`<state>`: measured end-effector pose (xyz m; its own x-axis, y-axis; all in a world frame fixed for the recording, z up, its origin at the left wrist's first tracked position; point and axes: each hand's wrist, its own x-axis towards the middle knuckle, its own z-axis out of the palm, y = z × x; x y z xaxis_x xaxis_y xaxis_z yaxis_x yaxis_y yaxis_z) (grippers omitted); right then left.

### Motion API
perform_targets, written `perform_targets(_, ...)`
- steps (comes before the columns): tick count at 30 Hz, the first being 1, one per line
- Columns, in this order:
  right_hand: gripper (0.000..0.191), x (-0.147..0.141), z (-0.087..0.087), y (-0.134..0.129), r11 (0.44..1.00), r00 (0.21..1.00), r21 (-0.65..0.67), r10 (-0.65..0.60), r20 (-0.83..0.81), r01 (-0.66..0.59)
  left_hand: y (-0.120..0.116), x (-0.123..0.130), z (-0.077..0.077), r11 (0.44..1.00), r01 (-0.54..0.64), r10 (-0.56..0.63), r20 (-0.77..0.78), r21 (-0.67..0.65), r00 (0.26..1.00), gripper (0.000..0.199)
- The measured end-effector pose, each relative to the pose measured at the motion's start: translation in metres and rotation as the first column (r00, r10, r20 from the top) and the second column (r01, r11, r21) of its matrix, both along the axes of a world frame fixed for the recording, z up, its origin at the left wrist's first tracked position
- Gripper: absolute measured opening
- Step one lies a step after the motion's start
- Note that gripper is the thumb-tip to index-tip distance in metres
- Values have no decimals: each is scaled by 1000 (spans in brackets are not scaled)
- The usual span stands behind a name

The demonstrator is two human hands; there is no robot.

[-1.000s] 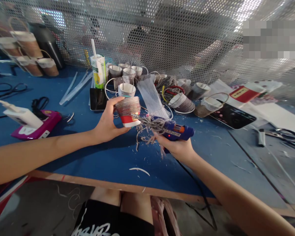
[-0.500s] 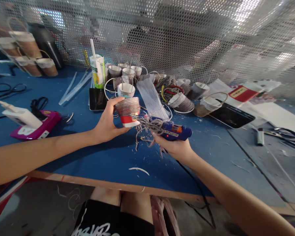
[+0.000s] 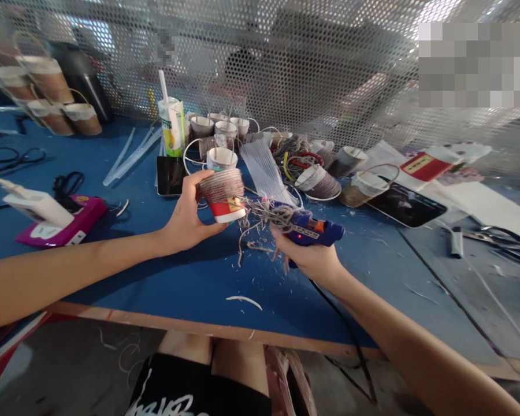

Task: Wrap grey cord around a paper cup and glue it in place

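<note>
My left hand (image 3: 189, 211) grips a paper cup (image 3: 222, 193) between thumb and fingers. Grey-brown cord is wound round the cup's upper part, while its lower part shows red and white. My right hand (image 3: 309, 257) is closed round a blue hot glue gun (image 3: 318, 228) with an orange part and a small red light. Tangled grey cord (image 3: 271, 212) hangs over the gun's front and hides its nozzle. The gun points at the cup's right side; whether its tip touches the cup cannot be made out.
Cord-wrapped cups (image 3: 222, 157) and a bundle of pale strands (image 3: 266, 167) lie behind my hands. A drink carton (image 3: 172, 127) stands back left, near a purple power strip (image 3: 63, 222). To the right are a phone (image 3: 407, 202) and pliers (image 3: 498, 236). Perforated metal (image 3: 260, 69) rises behind.
The cup has shifted slightly left and up in my left hand. The glue gun has moved a little right, widening the space between it and the cup.
</note>
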<state>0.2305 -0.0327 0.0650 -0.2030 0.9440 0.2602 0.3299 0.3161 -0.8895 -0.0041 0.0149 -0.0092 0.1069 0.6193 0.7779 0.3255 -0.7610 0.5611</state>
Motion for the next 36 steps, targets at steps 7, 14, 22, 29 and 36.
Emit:
perform_targets(7,29,2,-2,1,996,998,-71,-56,-15,55,-1,2,1,1000,-8,8,32,-12,999,90)
perform_targets(14,27,0,0,2,990,995,-118,-87,-56,80,-2,3,2,1000,3,-2,66,-16,998,88)
perform_targets(22,31,2,0,4,987,995,-137,-92,-45,85,-1,5,2,997,7,-12,72,71,997,89)
perform_targets(29,34,2,-4,8,986,997,-151,-78,-8,76,-2,5,6,993,48,-54,50,109,997,86)
perform_targets(36,32,21,16,17,980,889,73,-197,414,184,1,4,3,986,29,-42,78,165,996,90)
